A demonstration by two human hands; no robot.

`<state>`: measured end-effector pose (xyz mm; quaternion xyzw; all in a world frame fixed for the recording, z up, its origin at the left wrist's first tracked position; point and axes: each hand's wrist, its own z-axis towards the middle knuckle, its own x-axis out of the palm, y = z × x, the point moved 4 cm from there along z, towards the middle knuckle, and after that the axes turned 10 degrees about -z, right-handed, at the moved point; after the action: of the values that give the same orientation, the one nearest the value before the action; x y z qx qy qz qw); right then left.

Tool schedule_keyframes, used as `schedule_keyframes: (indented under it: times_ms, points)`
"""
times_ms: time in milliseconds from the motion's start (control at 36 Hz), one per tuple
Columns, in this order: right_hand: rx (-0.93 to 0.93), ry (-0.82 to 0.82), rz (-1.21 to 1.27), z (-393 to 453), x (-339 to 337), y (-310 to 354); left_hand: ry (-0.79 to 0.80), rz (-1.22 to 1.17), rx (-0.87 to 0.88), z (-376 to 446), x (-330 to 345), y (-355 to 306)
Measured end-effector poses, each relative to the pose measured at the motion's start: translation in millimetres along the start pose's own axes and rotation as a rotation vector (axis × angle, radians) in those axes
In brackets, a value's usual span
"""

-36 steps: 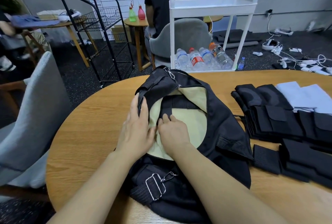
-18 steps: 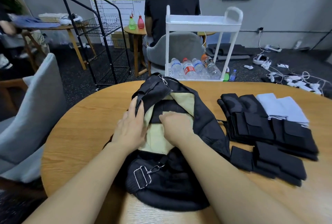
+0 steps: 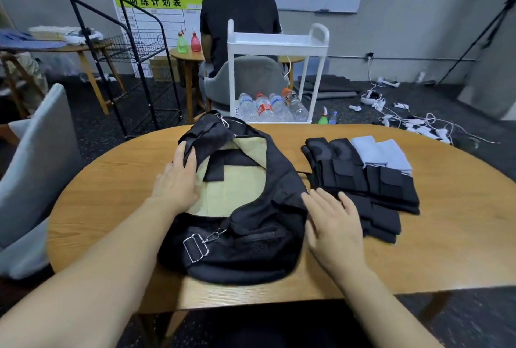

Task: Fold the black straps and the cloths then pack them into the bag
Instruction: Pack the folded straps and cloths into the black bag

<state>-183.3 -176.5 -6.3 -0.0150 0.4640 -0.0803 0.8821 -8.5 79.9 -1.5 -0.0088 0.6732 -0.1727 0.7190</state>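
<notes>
The black bag (image 3: 237, 208) lies open on the wooden table (image 3: 418, 258), and its pale lining shows in the mouth. One folded black strap (image 3: 220, 164) is already inside it, just beyond the fingertips of the left hand (image 3: 177, 180).

Half a second ago the right hand (image 3: 333, 224) was inside the mouth of the bag and pressed on the strap. Now it is out of the bag. It is over the table between the bag and the nearest folded straps (image 3: 377, 219), with the fingers spread open and holding nothing. The fingertips are touching or almost touching this small stack; the motion blur does not allow to say which. The left hand has not left its place: its fingers are curled over the left edge of the opening and keep it open.

This probably means that one strap is packed and the person reaches for the next one. Much of the task remains, because a bigger pile of black straps (image 3: 363, 177) and two light grey cloths (image 3: 382, 152) lie beyond the right fingers, already folded.

The bottom of the bag is hidden by its own black side, so how many straps are inside cannot be counted. The number of pieces in each stack is also hard to tell, because black lies on black.
</notes>
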Motion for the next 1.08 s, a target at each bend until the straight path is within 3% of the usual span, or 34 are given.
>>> schedule_keyframes:
  times_ms: [111,278,389,556,722,806,972,1083]
  points:
    - [0.199,0.089,-0.074,-21.4,6.5,-32.3,0.004,0.0,-0.022,-1.2,0.3,-1.2]
    - [0.096,0.23,-0.207,-18.9,27.4,-29.6,0.01,-0.015,-0.037,-0.6,4.7,-3.2]
    - [0.102,0.424,-0.266,-7.4,32.8,-25.5,0.01,-0.022,-0.034,-0.1,6.3,-1.4]
    - [0.034,0.546,-0.308,-6.8,34.2,-16.3,0.0,-0.035,-0.033,3.4,9.2,4.2]
    - [-0.029,0.546,-0.308,-8.9,31.6,-17.1,0.011,-0.036,-0.045,5.1,11.8,3.9]
    - [0.038,0.541,-0.251,-14.7,31.2,-21.1,0.012,-0.033,-0.036,4.2,10.8,1.2]
    - [0.378,0.309,-0.025,-16.3,10.3,-36.4,0.004,-0.045,0.001,1.2,4.5,-0.1]
    - [0.466,0.106,0.091,-2.4,-14.7,-23.5,-0.013,-0.072,0.028,0.6,4.2,2.3]
